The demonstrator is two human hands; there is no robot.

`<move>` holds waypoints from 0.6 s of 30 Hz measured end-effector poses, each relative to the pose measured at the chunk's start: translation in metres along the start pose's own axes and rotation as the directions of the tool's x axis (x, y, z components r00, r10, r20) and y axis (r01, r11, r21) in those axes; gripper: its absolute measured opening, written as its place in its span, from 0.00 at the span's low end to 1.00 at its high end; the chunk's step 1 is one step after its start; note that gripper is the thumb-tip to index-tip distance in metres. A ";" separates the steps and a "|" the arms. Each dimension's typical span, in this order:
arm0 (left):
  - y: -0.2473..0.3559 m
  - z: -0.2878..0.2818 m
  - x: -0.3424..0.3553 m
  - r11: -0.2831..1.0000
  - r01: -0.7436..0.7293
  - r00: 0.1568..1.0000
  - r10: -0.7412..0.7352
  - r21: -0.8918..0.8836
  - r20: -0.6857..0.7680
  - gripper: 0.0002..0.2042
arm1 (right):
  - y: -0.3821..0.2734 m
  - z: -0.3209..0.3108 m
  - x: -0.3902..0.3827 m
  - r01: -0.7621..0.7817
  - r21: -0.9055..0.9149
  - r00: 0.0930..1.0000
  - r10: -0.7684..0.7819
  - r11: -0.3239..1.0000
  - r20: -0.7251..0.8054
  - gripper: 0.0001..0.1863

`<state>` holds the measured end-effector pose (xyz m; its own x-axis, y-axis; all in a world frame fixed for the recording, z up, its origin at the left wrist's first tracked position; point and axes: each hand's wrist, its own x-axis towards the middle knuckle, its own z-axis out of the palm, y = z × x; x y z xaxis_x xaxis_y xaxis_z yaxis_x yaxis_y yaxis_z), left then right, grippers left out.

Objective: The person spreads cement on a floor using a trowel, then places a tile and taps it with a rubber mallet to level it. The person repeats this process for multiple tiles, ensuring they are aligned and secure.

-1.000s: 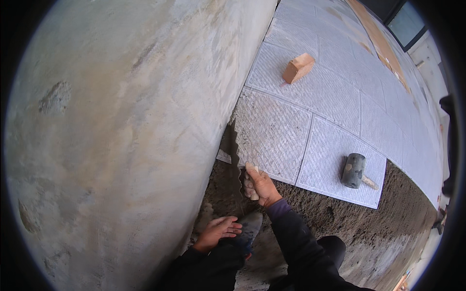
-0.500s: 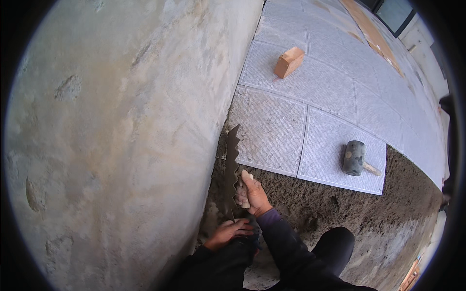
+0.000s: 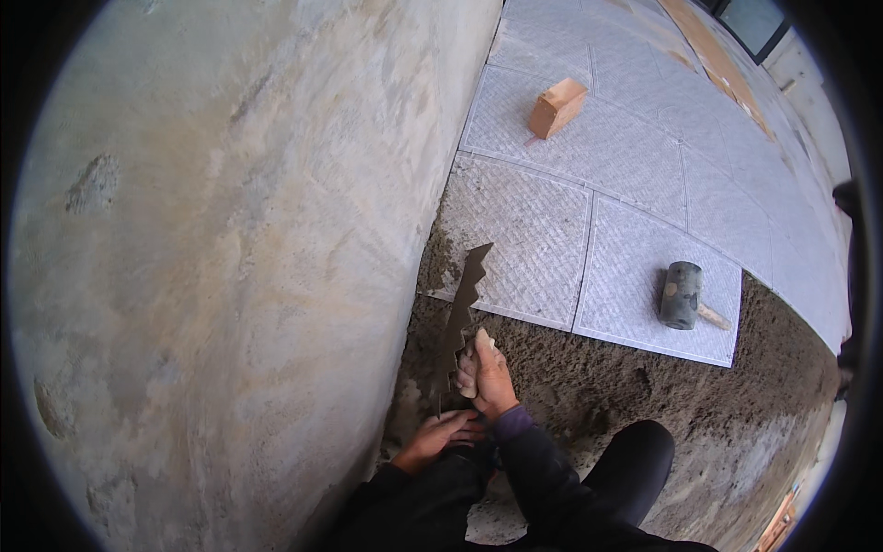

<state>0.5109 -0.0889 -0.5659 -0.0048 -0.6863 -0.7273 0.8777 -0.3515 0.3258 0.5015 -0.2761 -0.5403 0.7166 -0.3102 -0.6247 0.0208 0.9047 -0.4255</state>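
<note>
head: left head-worn fisheye | facing down | near bare left hand (image 3: 441, 438) and bare right hand (image 3: 493, 377) | mottled grey concrete wall (image 3: 230, 267) at left, pale grey textured tiles (image 3: 526, 235) toward upper right

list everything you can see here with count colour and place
toothed trowel: 1, dark grey, in right hand
mallet: 1, dark head, pale handle, on near right tile
block: 1, orange-brown, on farther tile
tiles: many, pale grey, centre to upper right
wall: 1, mottled grey, left
rough bed: 1, grey-brown, below tiles
strip: 1, brown, upper right
right hand: 1, bare, lower centre
left hand: 1, bare, by trowel's lower end
</note>
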 end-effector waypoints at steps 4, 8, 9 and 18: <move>0.001 0.001 -0.002 1.000 -0.005 1.000 0.006 -0.014 0.014 0.23 | 0.000 0.024 0.035 -0.010 -0.067 0.997 0.015 0.998 0.074 0.22; 0.007 0.002 -0.005 1.000 0.022 1.000 -0.023 -0.006 -0.017 0.24 | -0.025 0.050 0.065 -0.032 -0.032 0.994 0.035 0.999 0.107 0.25; 0.009 0.001 -0.004 0.999 0.042 0.999 -0.042 -0.009 -0.028 0.24 | -0.033 0.055 0.070 -0.065 0.016 0.995 0.064 0.998 0.078 0.25; 0.009 -0.003 -0.002 0.997 0.070 0.997 -0.071 -0.026 -0.035 0.27 | -0.124 0.086 0.132 0.027 -0.109 0.999 -0.023 0.994 0.033 0.26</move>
<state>0.5201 -0.0888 -0.5638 -0.0503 -0.6372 -0.7691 0.8871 -0.3822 0.2587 0.6540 -0.4045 -0.5135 0.7383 -0.3215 -0.5929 -0.0366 0.8587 -0.5112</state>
